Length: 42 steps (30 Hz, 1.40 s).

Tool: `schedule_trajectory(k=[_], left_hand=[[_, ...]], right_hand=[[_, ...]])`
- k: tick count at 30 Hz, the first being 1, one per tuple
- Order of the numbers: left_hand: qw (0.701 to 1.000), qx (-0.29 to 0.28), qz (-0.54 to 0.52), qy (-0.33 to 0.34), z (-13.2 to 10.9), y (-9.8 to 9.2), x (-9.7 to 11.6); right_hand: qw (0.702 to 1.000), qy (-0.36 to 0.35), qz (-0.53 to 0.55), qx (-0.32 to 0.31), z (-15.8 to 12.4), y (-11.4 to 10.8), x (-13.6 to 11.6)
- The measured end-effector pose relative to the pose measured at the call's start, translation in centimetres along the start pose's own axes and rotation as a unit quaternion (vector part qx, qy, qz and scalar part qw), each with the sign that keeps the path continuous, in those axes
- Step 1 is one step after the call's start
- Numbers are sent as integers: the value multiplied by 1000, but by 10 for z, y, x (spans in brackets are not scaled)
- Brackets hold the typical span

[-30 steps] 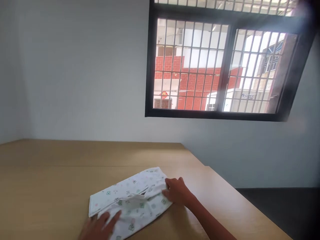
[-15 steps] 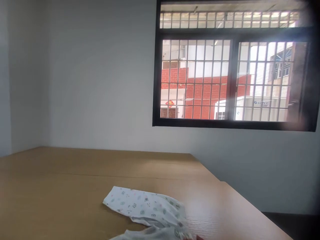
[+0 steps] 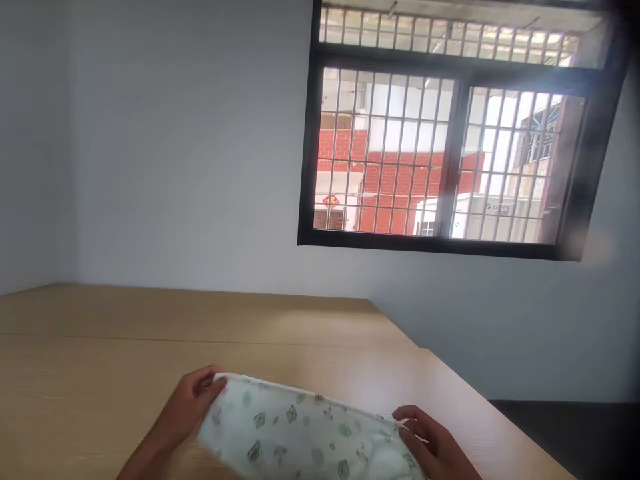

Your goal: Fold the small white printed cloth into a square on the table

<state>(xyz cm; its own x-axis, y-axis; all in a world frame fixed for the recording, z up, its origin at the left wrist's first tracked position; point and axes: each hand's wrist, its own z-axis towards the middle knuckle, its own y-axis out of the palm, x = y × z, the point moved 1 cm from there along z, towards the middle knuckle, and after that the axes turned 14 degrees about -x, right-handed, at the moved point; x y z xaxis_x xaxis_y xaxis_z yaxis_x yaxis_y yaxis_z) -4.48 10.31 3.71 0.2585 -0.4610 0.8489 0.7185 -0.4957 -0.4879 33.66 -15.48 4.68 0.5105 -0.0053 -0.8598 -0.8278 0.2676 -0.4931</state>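
Between our two hands, the printed cloth [image 3: 300,437] hangs stretched just above the wooden surface [image 3: 100,373]; left hand [image 3: 187,403] and right hand [image 3: 433,443] each grip an upper corner. Even tension should keep the edge straight.

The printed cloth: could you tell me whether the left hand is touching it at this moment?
Touching. The head view shows the left hand with fingers curled around the upper left corner of the printed cloth.
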Motion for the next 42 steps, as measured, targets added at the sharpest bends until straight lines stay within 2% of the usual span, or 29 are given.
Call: schedule_trajectory(k=[3, 6, 9, 13, 17, 20, 22, 24, 26, 28, 30, 31, 33, 38, 40, 42], left_hand=[[999, 22, 21, -22, 58, 26, -9], [996, 33, 66, -58, 81, 44, -33], [992, 37, 101, -73, 78, 38, -52], [987, 46, 131, -81, 65, 13, -63], [979, 77, 176, -66, 55, -6, -60], [966, 93, 233, -54, 49, -2, -44], [963, 61, 261, -28, 50, 17, -26], [962, -3, 274, 12, 54, 49, -4], [954, -77, 284, 50, 59, 87, 15], [942, -139, 294, 76, 65, 120, 28], [932, -181, 305, 79, 69, 135, 32], [929, -191, 310, 71, 70, 135, 30], [927, -193, 321, 37, 68, 120, 19], [922, -135, 356, -73, 51, 54, -16], [919, -126, 366, -78, 46, 40, -22], [918, -117, 371, -72, 44, 36, -23]], right_hand=[[999, 21, -38, 5, 26, -5, -3], [992, 39, -118, 14, 51, -12, 0], [983, 38, -178, 11, 82, -14, 5], [976, 37, -216, 6, 130, 3, 7], [963, 20, -265, 50, 158, 33, 0], [947, -33, -310, 77, 153, 50, -14], [937, -77, -334, 72, 144, 60, -26], [931, -117, -344, 42, 134, 73, -37], [925, -147, -348, -37, 126, 88, -44], [912, -154, -349, -154, 121, 101, -45], [895, -131, -350, -242, 119, 105, -41], [891, -116, -353, -262, 118, 103, -39], [887, -86, -369, -264, 119, 93, -34], [870, -19, -456, -186, 124, 63, -36], [867, 1, -461, -188, 123, 56, -41], [863, 0, -461, -208, 117, 52, -45]])
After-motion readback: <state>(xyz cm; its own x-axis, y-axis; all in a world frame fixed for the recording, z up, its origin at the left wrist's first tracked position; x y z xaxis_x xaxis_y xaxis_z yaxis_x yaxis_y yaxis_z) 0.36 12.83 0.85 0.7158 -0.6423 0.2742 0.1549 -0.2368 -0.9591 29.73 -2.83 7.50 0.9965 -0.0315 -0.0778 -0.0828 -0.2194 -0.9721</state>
